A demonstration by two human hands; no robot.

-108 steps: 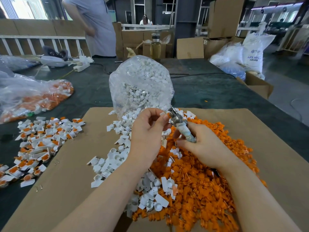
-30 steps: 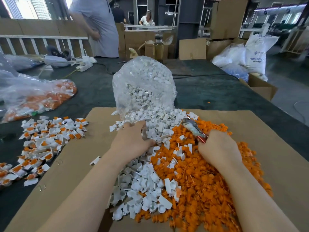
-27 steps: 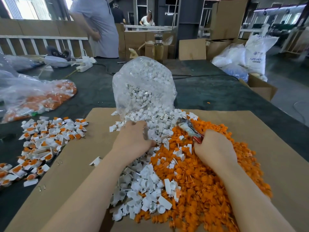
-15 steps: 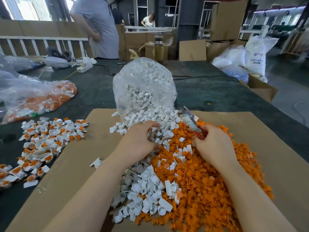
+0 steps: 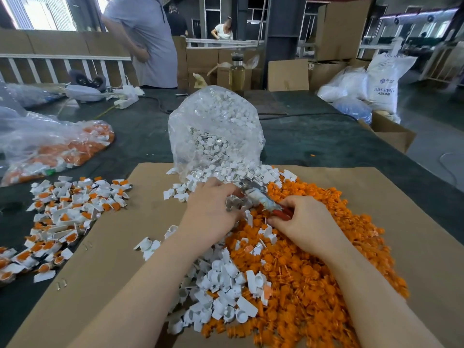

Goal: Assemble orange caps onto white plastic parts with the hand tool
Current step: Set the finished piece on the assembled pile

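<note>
With a modest spread of finished orange-capped white pieces (image 5: 67, 217) at my left, my left hand (image 5: 213, 212) curls around a white plastic part while my right hand (image 5: 305, 223) grips the red-handled metal hand tool (image 5: 261, 198) over the big heap of loose orange plastic caps (image 5: 313, 259), so I judge most remains.

Matt brown cardboard sheet (image 5: 105, 249); glossy clear plastic bag (image 5: 216, 126); smooth plastic orange caps (image 5: 313, 267); metal-headed hand tool (image 5: 258, 195).

Heap of orange caps (image 5: 313, 267) spread at four o'clock, loose white plastic parts (image 5: 221, 295) scattered along its left edge, hand tool (image 5: 261, 198) with red handles tilted toward eleven o'clock, jaws over white pieces
</note>
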